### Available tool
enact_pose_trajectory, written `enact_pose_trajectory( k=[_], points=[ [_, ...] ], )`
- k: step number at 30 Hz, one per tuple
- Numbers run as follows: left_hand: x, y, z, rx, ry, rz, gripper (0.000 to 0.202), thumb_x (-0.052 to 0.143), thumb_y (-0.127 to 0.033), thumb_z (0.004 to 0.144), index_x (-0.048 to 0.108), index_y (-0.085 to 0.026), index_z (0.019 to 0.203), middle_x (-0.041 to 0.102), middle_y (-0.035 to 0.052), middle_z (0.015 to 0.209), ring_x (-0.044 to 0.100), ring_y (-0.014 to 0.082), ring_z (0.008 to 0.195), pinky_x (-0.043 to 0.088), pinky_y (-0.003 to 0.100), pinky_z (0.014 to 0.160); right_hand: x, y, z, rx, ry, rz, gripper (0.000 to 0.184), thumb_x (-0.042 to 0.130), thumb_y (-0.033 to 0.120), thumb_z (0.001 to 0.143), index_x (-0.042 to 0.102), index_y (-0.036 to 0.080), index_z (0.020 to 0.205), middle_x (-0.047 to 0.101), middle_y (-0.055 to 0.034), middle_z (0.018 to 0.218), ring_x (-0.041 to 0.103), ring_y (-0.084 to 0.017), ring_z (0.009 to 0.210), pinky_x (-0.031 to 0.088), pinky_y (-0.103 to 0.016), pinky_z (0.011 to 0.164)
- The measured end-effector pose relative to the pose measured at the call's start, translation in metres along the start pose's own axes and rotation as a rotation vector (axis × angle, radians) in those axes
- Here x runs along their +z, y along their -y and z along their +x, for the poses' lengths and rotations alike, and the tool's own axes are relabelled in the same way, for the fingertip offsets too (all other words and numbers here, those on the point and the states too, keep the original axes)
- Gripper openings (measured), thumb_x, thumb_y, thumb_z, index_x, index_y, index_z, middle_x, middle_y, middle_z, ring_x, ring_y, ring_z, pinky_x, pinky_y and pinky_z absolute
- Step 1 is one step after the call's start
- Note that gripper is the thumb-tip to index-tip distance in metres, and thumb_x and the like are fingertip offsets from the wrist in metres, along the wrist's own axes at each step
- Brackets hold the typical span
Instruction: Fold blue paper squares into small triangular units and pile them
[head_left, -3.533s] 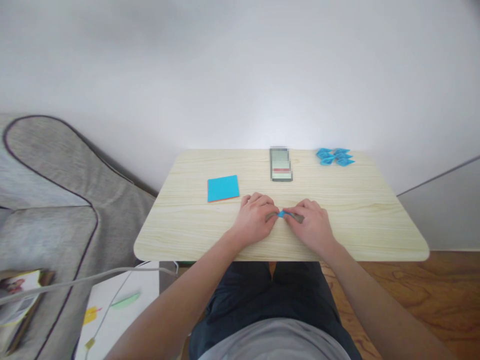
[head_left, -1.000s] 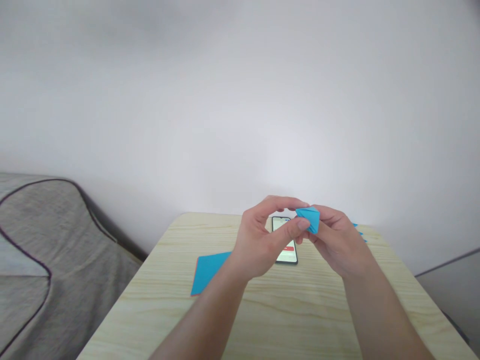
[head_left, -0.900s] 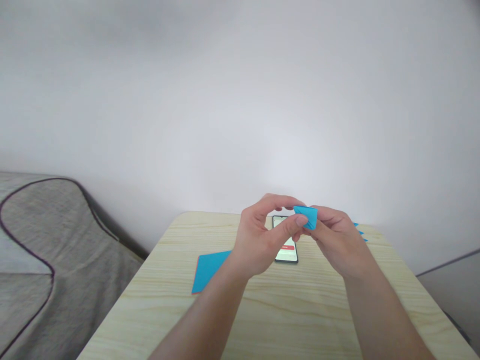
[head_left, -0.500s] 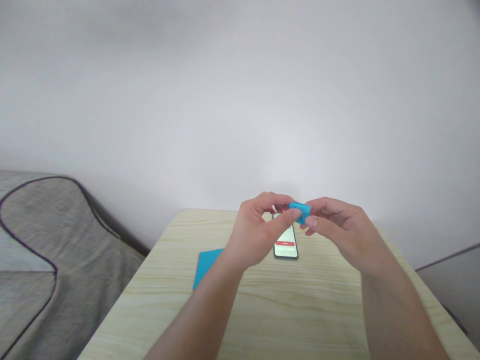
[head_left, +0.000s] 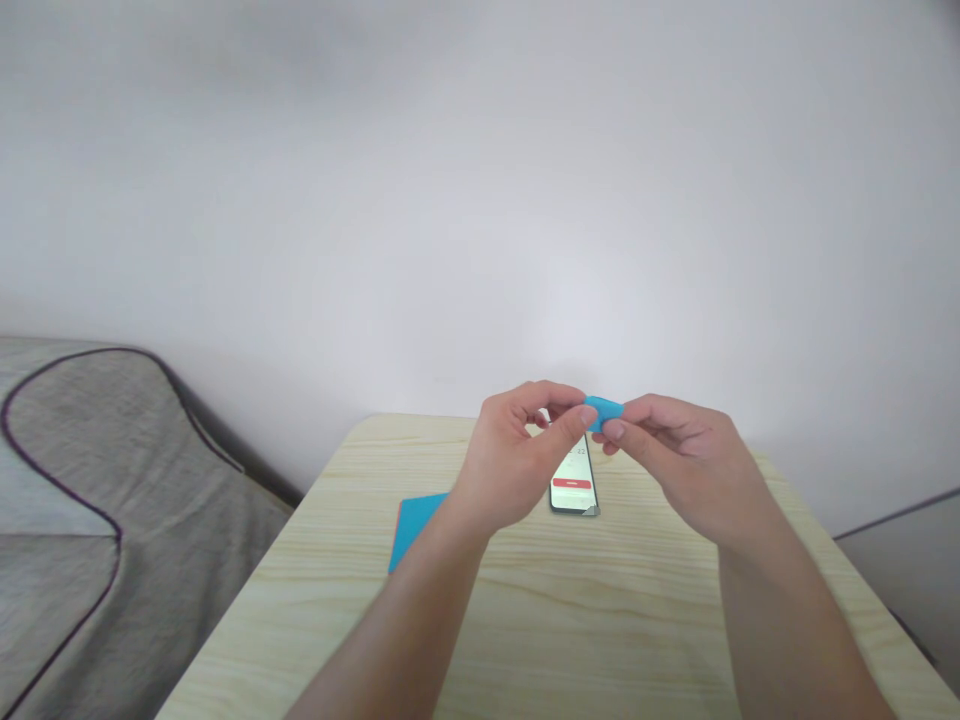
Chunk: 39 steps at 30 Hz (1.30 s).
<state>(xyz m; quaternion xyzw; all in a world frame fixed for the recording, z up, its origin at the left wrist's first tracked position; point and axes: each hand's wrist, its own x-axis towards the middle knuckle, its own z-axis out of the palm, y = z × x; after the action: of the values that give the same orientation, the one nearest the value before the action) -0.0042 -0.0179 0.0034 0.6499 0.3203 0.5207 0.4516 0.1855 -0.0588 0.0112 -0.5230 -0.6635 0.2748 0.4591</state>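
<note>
Both my hands are raised above the light wooden table (head_left: 570, 630) and pinch a small folded blue paper piece (head_left: 602, 411) between them. My left hand (head_left: 517, 465) grips its left end with thumb and forefinger. My right hand (head_left: 679, 460) pinches its right end, fingers curled. Most of the paper is hidden by my fingertips. Below the hands a phone (head_left: 574, 485) lies on the table with its screen lit.
A stack of blue paper squares (head_left: 414, 522) lies on the table left of my left forearm. A grey cushioned sofa (head_left: 82, 480) stands to the left of the table. A plain white wall is behind.
Since 3.5 s ago my hands lifted the blue paper off the table and the view tilted up. In the last second the paper turned from a broad face to a thin edge between my fingertips.
</note>
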Motion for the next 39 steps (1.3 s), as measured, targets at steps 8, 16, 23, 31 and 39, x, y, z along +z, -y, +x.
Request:
enact_pose_trajectory(
  k=[8, 16, 23, 31, 39],
  points=[
    [-0.003, -0.006, -0.004, 0.316, 0.037, 0.473, 0.012, 0.064, -0.024, 0.095, 0.075, -0.023, 0.092, 0.069, 0.0037, 0.088, 0.061, 0.0191, 0.091, 0.049, 0.035, 0.083, 0.0, 0.004, 0.0, -0.002, -0.066, -0.076, 0.018, 0.071, 0.042, 0.089, 0.073, 0.026, 0.097, 0.076, -0.0022, 0.095, 0.07, -0.019, 0.082, 0.052, -0.029, 0.065],
    [-0.004, -0.003, -0.006, 0.416, 0.115, 0.712, 0.015, 0.059, -0.017, 0.095, 0.073, -0.019, 0.09, 0.067, 0.0047, 0.083, 0.058, 0.0195, 0.086, 0.048, 0.034, 0.077, 0.005, 0.009, -0.002, -0.057, -0.089, -0.266, 0.01, 0.066, 0.024, 0.085, 0.073, 0.028, 0.091, 0.074, 0.0036, 0.082, 0.069, -0.015, 0.073, 0.051, -0.025, 0.061],
    [-0.002, -0.002, -0.005, 0.437, 0.141, 0.718, 0.016, 0.058, -0.014, 0.093, 0.074, -0.019, 0.09, 0.068, 0.0046, 0.08, 0.059, 0.0198, 0.085, 0.048, 0.034, 0.076, 0.009, 0.012, -0.001, -0.125, -0.114, -0.337, 0.018, 0.064, 0.015, 0.08, 0.073, 0.028, 0.089, 0.073, 0.0051, 0.077, 0.069, -0.013, 0.07, 0.05, -0.023, 0.06],
    [-0.002, -0.004, -0.005, 0.395, 0.094, 0.588, 0.015, 0.062, -0.017, 0.092, 0.075, -0.021, 0.087, 0.068, 0.002, 0.077, 0.059, 0.017, 0.082, 0.047, 0.031, 0.075, 0.01, 0.004, -0.002, -0.079, -0.208, -0.231, 0.015, 0.064, 0.015, 0.081, 0.073, 0.026, 0.086, 0.075, 0.0032, 0.081, 0.071, -0.015, 0.073, 0.054, -0.025, 0.064],
    [-0.003, -0.004, -0.006, 0.387, 0.1, 0.553, 0.015, 0.062, -0.015, 0.092, 0.075, -0.02, 0.089, 0.069, 0.0024, 0.079, 0.06, 0.0171, 0.082, 0.048, 0.032, 0.076, 0.008, 0.005, -0.002, -0.081, -0.112, -0.099, 0.012, 0.067, 0.021, 0.086, 0.073, 0.026, 0.094, 0.076, 0.0011, 0.09, 0.071, -0.015, 0.079, 0.056, -0.025, 0.069]
  ],
)
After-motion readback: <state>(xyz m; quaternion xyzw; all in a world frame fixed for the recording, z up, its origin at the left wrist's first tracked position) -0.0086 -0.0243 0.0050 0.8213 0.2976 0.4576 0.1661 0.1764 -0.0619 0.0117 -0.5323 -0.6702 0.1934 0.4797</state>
